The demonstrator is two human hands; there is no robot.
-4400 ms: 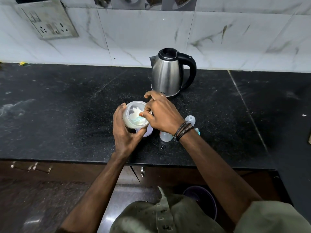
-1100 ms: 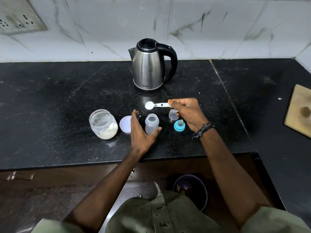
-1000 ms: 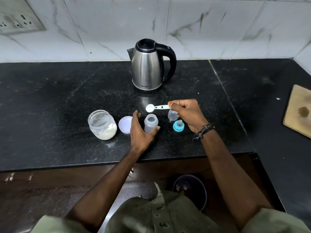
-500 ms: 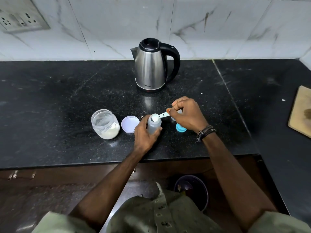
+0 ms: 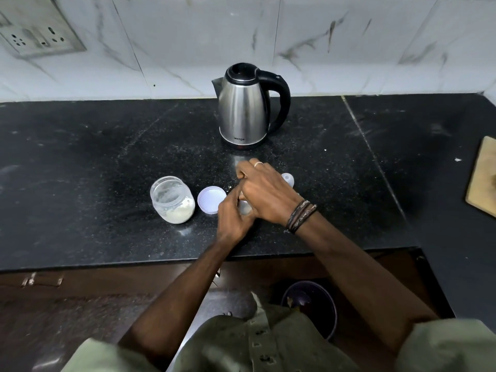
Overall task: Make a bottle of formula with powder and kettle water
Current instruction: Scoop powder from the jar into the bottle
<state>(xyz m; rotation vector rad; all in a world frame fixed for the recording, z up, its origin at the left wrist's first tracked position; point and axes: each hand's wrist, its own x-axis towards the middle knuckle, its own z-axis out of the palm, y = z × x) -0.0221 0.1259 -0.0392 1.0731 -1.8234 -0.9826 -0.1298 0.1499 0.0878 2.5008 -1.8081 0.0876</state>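
A small clear baby bottle [image 5: 244, 208] stands on the black counter [image 5: 107, 162], mostly hidden between my hands. My left hand [image 5: 233, 216] is wrapped around its body. My right hand [image 5: 264, 191] is curled over the bottle's mouth, fingers closed; the white scoop it held a moment ago is hidden under it. An open glass jar [image 5: 171, 199] with white powder at its bottom stands to the left, its pale lid [image 5: 211, 199] lying beside it. The steel kettle [image 5: 245, 108] with a black handle stands behind.
A clear bottle cap [image 5: 288, 179] peeks out just right of my right hand. A wooden board [image 5: 483, 178] lies at the counter's right edge. A wall socket [image 5: 35, 36] is at the upper left. A dark bin [image 5: 311, 304] sits on the floor below.
My right hand has turned over above the bottle's mouth, hiding the scoop and the blue teat ring. My left hand keeps its hold on the bottle.
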